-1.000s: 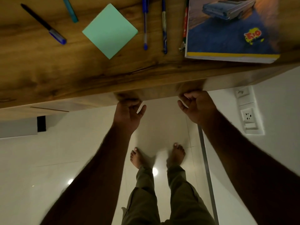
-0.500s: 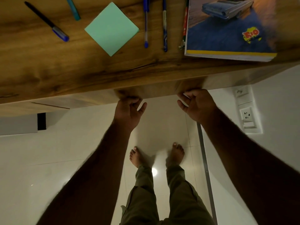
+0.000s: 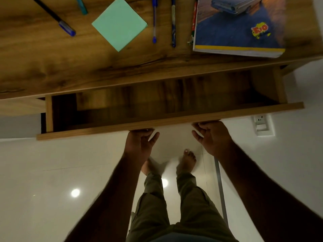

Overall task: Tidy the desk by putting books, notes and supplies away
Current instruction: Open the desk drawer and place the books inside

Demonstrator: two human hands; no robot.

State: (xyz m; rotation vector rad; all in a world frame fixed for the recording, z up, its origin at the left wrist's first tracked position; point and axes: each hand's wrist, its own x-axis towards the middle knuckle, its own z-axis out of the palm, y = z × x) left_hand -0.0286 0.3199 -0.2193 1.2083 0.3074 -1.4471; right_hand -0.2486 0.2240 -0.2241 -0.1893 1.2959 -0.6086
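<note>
Centrally, the wooden desk (image 3: 52,63) has its drawer (image 3: 157,102) standing open beneath the front edge, interior in shadow. A car-cover notebook (image 3: 236,28) lies at the top's right end. The left hand (image 3: 139,145) and right hand (image 3: 215,138) each grasp the drawer's front panel, fingers curled under its lower edge. A green sticky-note pad (image 3: 119,23) lies mid-top, between a black pen (image 3: 56,18) and teal pen (image 3: 82,6) on one side and two blue pens (image 3: 154,20) on the other. A wall socket (image 3: 262,125) sits right of the hands.

Drawer (image 3: 174,121) now out of desk (image 3: 87,67).
</note>
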